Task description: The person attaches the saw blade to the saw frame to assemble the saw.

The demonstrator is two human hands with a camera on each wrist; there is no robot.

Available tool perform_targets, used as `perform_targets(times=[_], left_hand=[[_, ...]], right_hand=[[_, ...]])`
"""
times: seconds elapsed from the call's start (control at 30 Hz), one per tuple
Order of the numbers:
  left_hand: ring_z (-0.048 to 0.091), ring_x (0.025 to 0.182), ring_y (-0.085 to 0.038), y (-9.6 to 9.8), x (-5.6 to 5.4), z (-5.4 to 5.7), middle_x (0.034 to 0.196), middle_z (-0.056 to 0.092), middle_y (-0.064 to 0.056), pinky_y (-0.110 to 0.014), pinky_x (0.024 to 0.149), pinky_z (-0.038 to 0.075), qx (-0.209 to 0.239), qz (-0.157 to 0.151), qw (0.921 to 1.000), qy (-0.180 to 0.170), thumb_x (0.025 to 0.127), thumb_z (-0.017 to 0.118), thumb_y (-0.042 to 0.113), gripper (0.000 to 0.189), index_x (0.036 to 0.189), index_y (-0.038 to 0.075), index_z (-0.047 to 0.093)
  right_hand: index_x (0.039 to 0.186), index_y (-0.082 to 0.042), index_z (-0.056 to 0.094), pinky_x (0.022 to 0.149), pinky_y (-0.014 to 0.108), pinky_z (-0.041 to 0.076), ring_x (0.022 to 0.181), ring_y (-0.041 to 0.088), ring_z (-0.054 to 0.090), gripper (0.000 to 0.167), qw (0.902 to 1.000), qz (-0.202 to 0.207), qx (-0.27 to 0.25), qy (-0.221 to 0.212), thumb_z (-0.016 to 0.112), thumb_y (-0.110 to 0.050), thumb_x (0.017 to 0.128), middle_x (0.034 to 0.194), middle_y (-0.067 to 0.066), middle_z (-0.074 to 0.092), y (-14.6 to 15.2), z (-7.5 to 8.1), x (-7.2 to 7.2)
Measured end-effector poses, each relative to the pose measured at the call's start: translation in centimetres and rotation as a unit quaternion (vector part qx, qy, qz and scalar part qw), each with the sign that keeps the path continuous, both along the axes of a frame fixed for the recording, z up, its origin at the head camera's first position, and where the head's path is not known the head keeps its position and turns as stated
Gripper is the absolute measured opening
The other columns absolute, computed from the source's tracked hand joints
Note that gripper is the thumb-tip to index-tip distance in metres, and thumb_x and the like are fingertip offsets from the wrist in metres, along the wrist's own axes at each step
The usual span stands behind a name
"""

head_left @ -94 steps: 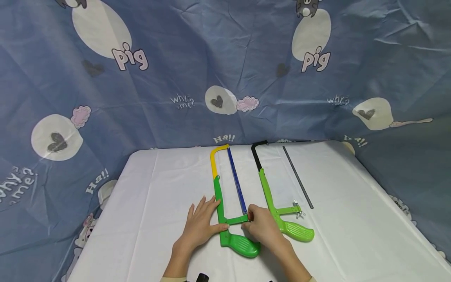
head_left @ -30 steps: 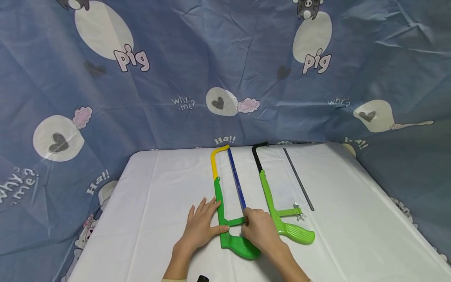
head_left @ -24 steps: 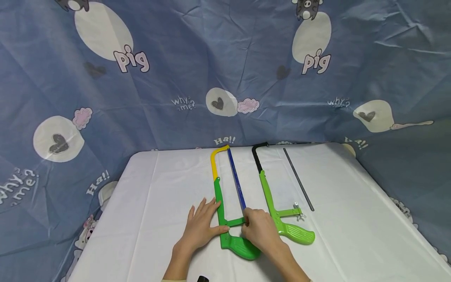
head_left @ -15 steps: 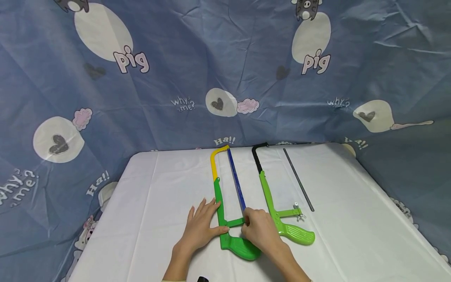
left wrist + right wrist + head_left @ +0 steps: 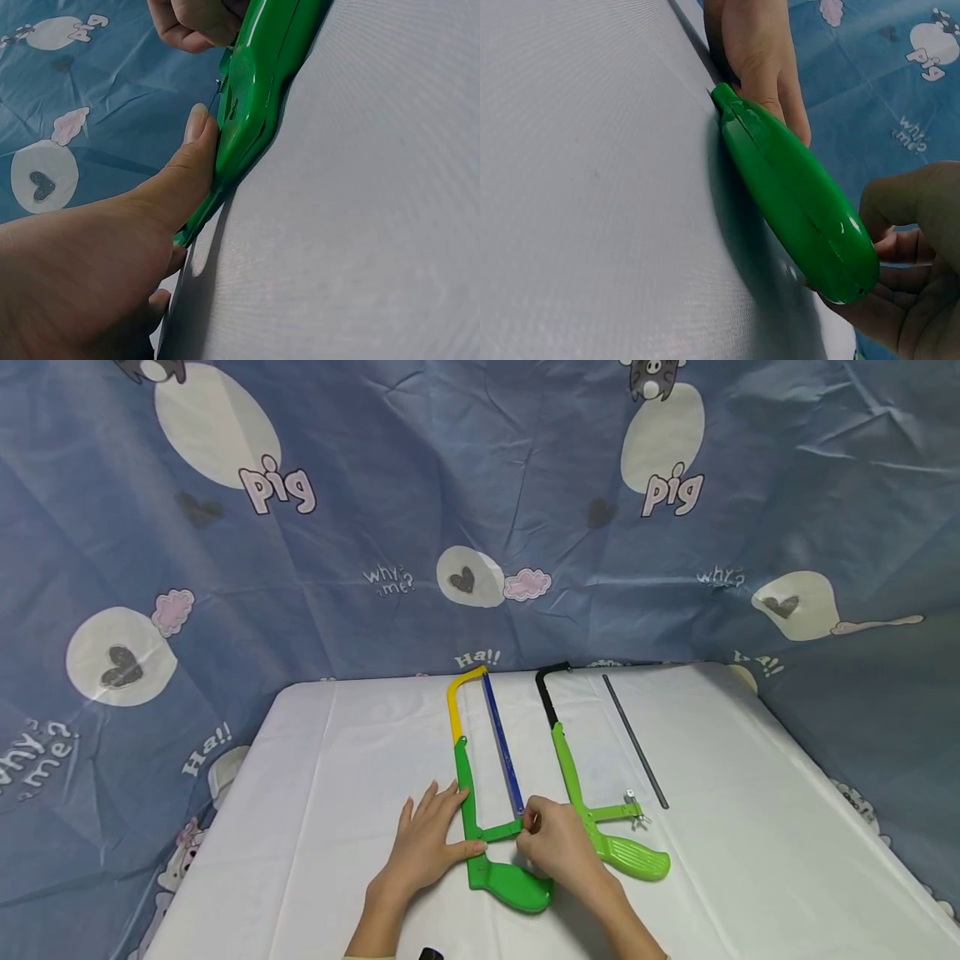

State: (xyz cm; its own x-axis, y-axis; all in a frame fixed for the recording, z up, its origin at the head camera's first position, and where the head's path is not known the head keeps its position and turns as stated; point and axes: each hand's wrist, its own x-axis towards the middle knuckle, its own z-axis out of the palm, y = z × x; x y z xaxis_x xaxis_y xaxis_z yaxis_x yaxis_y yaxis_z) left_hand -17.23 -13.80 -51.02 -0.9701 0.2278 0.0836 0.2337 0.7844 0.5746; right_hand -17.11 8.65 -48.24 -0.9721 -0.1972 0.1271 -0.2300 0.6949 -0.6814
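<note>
A green hacksaw (image 5: 467, 777) with a yellow front bow and a blue blade (image 5: 501, 735) lies flat on the white cloth. My left hand (image 5: 423, 843) rests on its frame, fingers spread, with thumb and index finger touching the green part. In the left wrist view the thumb (image 5: 184, 169) lies straight against the plastic. At the near end of the blade, my right hand (image 5: 561, 843) has curled fingers pinching the small fitting on the cross arm, apparently a wing nut, mostly hidden. The green handle (image 5: 802, 202) blocks part of these fingers in the right wrist view.
To the right lies a second hacksaw (image 5: 567, 768), lime green with a black bow and no blade fitted; its wing nut (image 5: 640, 821) shows. Beyond it is a loose grey blade-like strip (image 5: 635, 743). A blue printed curtain (image 5: 480, 510) hangs behind the white table (image 5: 360, 735).
My right hand has turned slightly at the fitting, its fingers lifting off the blade's near end, which now shows. My left hand stays in place on the frame.
</note>
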Motion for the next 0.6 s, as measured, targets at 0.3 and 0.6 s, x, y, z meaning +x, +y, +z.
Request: perform_targets(times=[0.3, 0.6], left_hand=[[0.021, 0.153, -0.039, 0.0, 0.0, 0.1, 0.159, 0.039, -0.01, -0.066, 0.12, 0.007, 0.001, 0.0, 1.0, 0.001, 0.078, 0.073, 0.061, 0.09, 0.15, 0.016, 0.044], [0.018, 0.154, -0.037, 0.1, 0.0, -0.1, 0.16, 0.037, -0.008, -0.065, 0.121, 0.004, 0.005, 0.005, 0.9999, -0.007, 0.078, 0.074, 0.06, 0.089, 0.151, 0.019, 0.043]], right_hand=[[0.072, -0.016, 0.058, 0.044, 0.023, 0.042, 0.049, 0.007, 0.051, 0.015, 0.9967, 0.003, -0.058, -0.057, 0.063, -0.002, 0.071, 0.058, -0.006, 0.056, 0.5, -0.3, -0.3], [0.076, -0.01, 0.06, 0.046, 0.028, 0.05, 0.051, 0.017, 0.064, 0.014, 0.9822, 0.0, -0.14, -0.125, 0.063, 0.001, 0.07, 0.06, 0.002, 0.063, 1.2, -0.6, -0.7]])
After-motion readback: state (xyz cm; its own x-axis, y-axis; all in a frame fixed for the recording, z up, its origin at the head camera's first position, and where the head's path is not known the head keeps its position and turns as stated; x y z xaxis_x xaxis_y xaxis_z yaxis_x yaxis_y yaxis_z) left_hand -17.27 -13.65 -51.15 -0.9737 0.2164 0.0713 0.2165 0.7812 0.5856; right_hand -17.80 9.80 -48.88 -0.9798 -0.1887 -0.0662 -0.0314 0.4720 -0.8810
